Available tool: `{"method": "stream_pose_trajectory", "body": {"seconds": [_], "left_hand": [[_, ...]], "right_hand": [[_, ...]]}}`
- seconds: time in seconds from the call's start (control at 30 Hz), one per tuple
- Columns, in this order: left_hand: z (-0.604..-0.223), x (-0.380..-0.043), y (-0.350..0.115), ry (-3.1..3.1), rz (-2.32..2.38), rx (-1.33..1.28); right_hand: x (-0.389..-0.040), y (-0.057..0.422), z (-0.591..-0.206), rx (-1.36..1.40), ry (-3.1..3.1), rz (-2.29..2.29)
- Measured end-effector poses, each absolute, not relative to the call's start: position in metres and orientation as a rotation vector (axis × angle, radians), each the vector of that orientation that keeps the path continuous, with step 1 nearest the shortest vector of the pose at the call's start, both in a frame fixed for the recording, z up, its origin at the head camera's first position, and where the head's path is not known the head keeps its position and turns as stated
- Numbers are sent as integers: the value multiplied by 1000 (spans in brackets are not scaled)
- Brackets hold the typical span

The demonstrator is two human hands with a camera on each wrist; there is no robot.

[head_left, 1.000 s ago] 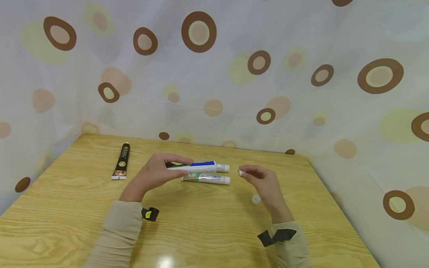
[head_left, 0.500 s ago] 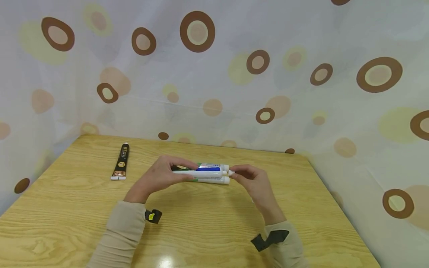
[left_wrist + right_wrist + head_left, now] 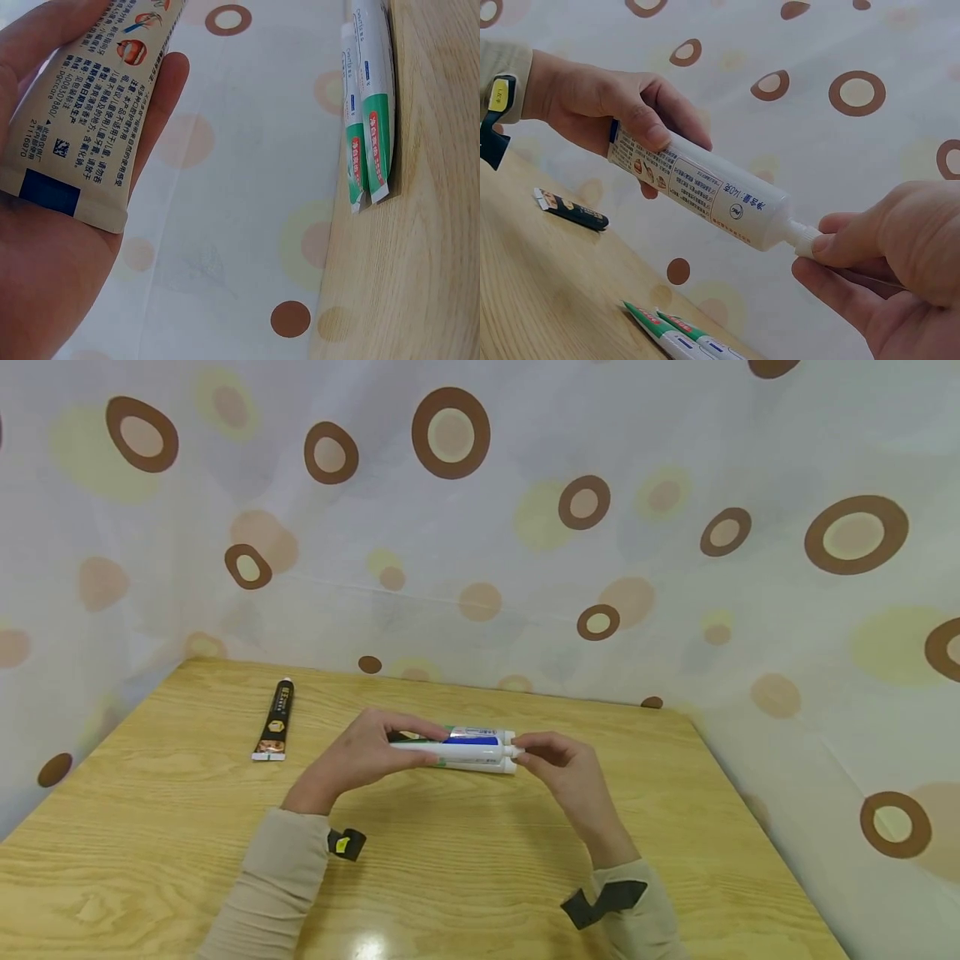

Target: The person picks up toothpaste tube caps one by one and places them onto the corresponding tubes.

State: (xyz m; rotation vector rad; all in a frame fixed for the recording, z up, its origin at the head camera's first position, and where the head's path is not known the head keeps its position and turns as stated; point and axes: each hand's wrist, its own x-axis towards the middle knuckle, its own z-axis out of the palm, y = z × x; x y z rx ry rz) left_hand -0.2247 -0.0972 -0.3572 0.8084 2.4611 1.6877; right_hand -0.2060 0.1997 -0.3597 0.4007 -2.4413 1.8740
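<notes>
My left hand (image 3: 356, 753) grips a white toothpaste tube (image 3: 720, 191) with a blue patch, fingers on one side and thumb on the other. The tube is held above the table, its nozzle pointing toward my right hand (image 3: 567, 777). Between right thumb and fingertips I pinch a small white ribbed cap (image 3: 805, 241), which sits at the nozzle end. Below the held tube lie two green-and-white toothpaste tubes (image 3: 377, 82) (image 3: 654, 327), side by side on the table and partly covered in the head view.
A black toothpaste tube (image 3: 275, 720) lies at the left on the wood-grain table (image 3: 420, 860). Behind the table and along its sides hangs a pale sheet (image 3: 495, 543) printed with brown rings.
My right hand has moved left, bringing the cap from apart to the tube's nozzle. The left hand has shifted slightly right. A loose white cap seen earlier on the table is now hidden.
</notes>
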Motion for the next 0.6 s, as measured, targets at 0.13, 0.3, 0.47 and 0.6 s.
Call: {"method": "stream_pose_trajectory", "body": {"seconds": [0.13,0.3,0.47,0.6], "left_hand": [[-355,-225,-96,2465,1691,808],[-355,-225,-95,2464,1692,808],[-354,-225,-95,2467,1686,802],[-355,-225,-95,2464,1689,803]], "right_hand": [[-206,200,-359,393,-2427,1882],[-206,200,-360,390,-2404,1894],[-207,199,-359,395,-2401,1891],[-206,199,-359,416,-2404,1887]]}}
